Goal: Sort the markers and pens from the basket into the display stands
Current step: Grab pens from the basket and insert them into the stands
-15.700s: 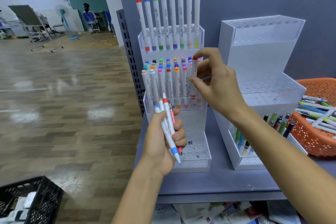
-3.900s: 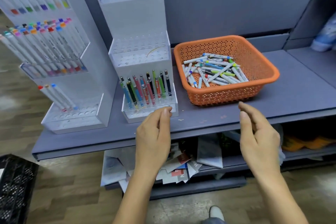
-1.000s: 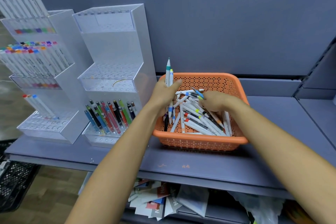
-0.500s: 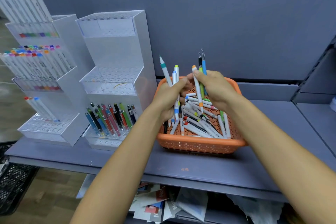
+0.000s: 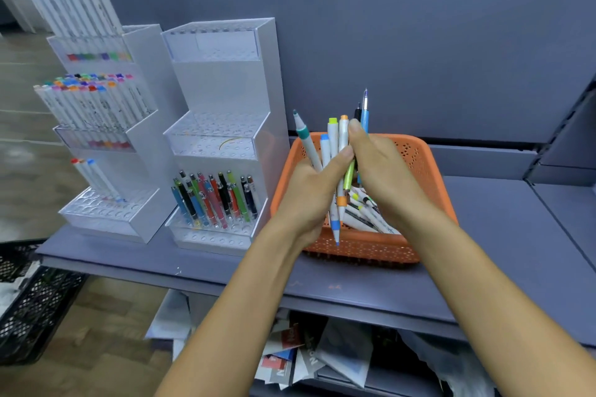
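An orange basket (image 5: 422, 167) on the grey shelf holds several loose markers and pens (image 5: 367, 213). My left hand (image 5: 309, 196) is shut on a bunch of white markers (image 5: 333, 145) with teal, blue, yellow and orange caps, held upright over the basket's left side. My right hand (image 5: 383, 177) touches it from the right and grips pens (image 5: 364, 113), a blue one, a black one and a green one. The left display stand (image 5: 142, 100) carries rows of markers. The right display stand (image 5: 225, 84) holds pens (image 5: 216, 196) in its bottom tier only.
A grey back panel (image 5: 419, 26) rises behind the shelf (image 5: 516, 235). Loose papers (image 5: 309, 354) lie on the lower shelf. A black crate (image 5: 29, 306) stands on the wooden floor at lower left.
Both hands have come together above the basket and lifted slightly. The orange-capped marker has passed from my right hand into the left hand's bunch. The view has shifted a little.
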Demonstrator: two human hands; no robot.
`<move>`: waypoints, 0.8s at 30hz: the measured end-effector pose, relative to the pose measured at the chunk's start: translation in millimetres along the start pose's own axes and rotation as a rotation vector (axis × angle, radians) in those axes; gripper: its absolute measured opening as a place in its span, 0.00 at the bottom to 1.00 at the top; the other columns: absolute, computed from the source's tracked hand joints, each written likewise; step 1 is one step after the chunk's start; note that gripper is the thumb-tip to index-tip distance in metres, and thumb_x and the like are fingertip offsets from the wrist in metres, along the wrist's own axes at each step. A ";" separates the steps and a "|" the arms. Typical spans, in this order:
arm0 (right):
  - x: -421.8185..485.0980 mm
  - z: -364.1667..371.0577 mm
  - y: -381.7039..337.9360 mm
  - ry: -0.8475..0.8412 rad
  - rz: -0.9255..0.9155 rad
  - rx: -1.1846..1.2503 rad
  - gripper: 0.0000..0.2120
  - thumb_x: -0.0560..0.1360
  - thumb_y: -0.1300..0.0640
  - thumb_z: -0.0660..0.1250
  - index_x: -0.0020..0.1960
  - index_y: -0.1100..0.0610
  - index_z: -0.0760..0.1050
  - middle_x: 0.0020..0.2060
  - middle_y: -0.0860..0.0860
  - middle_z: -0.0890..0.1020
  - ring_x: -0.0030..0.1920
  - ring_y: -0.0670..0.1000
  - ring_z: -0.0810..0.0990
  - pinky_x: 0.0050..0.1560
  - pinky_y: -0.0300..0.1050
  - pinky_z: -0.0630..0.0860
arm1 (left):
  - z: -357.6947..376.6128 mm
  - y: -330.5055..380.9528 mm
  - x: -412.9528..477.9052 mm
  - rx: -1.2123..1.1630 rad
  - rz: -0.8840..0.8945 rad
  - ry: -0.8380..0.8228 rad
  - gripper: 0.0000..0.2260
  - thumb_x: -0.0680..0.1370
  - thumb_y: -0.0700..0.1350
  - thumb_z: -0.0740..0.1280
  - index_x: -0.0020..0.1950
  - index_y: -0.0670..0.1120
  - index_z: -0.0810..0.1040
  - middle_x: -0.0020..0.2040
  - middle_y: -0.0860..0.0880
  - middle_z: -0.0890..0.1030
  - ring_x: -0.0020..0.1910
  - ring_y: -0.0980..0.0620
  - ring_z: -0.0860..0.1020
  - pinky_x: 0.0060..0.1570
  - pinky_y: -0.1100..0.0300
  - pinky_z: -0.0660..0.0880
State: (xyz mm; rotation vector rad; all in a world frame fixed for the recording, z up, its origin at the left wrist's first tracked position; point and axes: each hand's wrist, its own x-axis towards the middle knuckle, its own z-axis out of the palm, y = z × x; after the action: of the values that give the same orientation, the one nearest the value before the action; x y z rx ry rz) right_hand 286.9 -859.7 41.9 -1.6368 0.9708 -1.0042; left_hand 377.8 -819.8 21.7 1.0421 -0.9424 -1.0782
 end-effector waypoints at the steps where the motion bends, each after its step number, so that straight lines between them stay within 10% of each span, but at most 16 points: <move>1: -5.1 4.0 -0.6 0.008 -0.009 -0.008 0.26 0.82 0.46 0.51 0.41 0.65 0.75 0.32 0.58 0.77 0.34 0.49 0.74 0.38 0.45 0.68 | -1.9 -0.8 -5.3 -0.037 -0.003 0.033 0.07 0.79 0.45 0.65 0.47 0.45 0.80 0.37 0.48 0.82 0.38 0.50 0.80 0.41 0.56 0.76; 8: -30.8 37.8 2.4 0.094 -0.019 0.289 0.16 0.83 0.52 0.53 0.46 0.55 0.76 0.34 0.52 0.80 0.33 0.47 0.78 0.31 0.39 0.76 | -37.7 -3.3 -40.2 -0.185 -0.079 0.220 0.09 0.80 0.44 0.62 0.46 0.42 0.78 0.32 0.50 0.80 0.27 0.57 0.76 0.24 0.67 0.70; 16: -43.4 78.7 29.7 -0.123 0.096 -0.098 0.06 0.74 0.50 0.56 0.40 0.49 0.61 0.30 0.47 0.68 0.29 0.46 0.64 0.32 0.42 0.59 | -101.8 -3.0 -71.8 -0.127 -0.115 0.257 0.07 0.80 0.43 0.61 0.47 0.43 0.76 0.31 0.52 0.77 0.26 0.55 0.75 0.26 0.65 0.71; 24: -43.4 122.2 20.2 0.032 -0.090 -0.111 0.10 0.75 0.63 0.67 0.45 0.48 0.78 0.30 0.38 0.78 0.29 0.42 0.72 0.35 0.41 0.72 | -172.3 8.7 -72.2 -0.173 -0.135 0.294 0.06 0.80 0.41 0.61 0.51 0.43 0.78 0.31 0.54 0.77 0.26 0.58 0.69 0.24 0.68 0.67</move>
State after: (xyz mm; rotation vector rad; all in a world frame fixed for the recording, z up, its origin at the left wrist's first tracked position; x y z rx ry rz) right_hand 382.2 -786.5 -10.8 -1.7739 0.9975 -1.0560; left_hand 528.0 -716.0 -18.8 1.0957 -0.5398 -1.0617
